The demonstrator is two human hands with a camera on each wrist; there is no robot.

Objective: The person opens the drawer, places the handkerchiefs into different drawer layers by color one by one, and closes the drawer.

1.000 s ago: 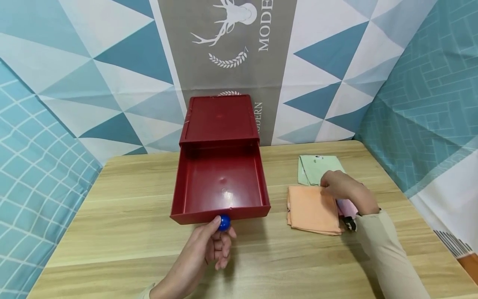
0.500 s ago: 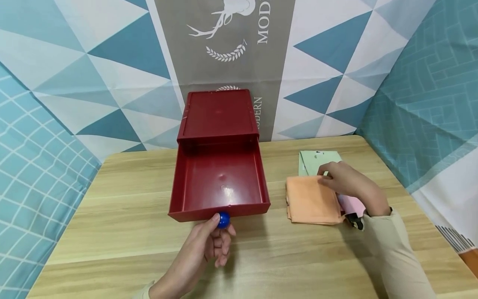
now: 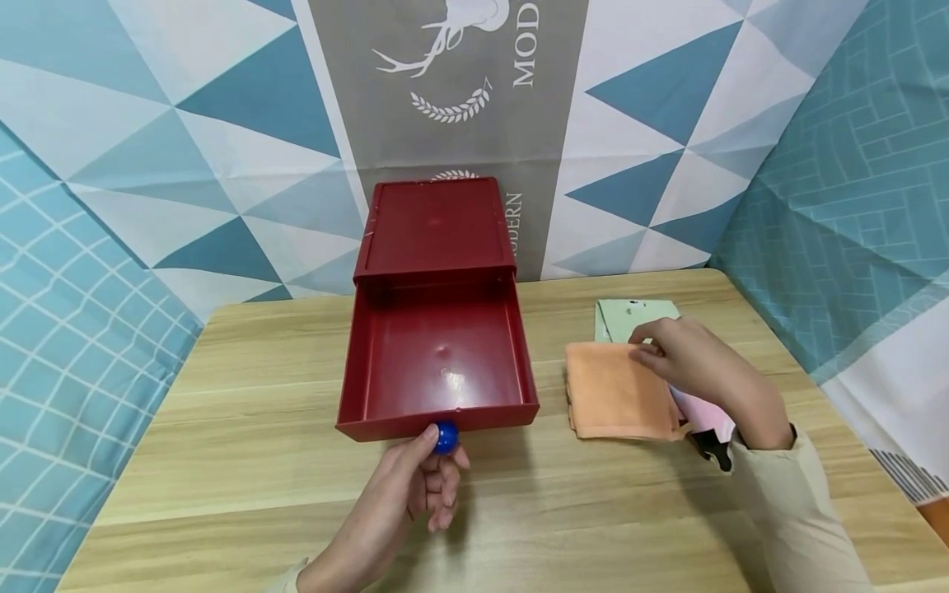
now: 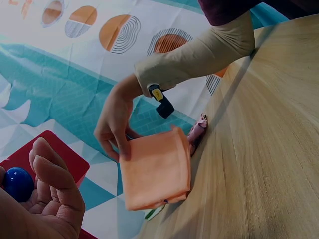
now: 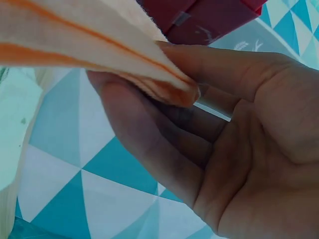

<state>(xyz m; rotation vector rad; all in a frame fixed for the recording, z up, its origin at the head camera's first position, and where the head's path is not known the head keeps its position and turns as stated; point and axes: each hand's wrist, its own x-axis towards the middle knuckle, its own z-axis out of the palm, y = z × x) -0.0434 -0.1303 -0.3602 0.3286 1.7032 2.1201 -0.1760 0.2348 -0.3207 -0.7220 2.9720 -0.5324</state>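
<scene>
A red box stands at the back of the table with its drawer pulled out; nothing lies in it. My left hand pinches the drawer's round blue knob with the thumb on top. My right hand holds a folded orange cloth by its far right corner. In the right wrist view, thumb and fingers grip the layered edge of that cloth. The left wrist view shows the cloth raised at an angle to the tabletop.
A folded green cloth lies behind the orange one. A pink cloth with a black part lies partly under my right wrist. Patterned fabric hangs behind the wooden table and along both sides.
My right hand has drawn the orange cloth's edge up a little, and the cloth sits slightly higher in view. The left hand and the drawer stay the same.
</scene>
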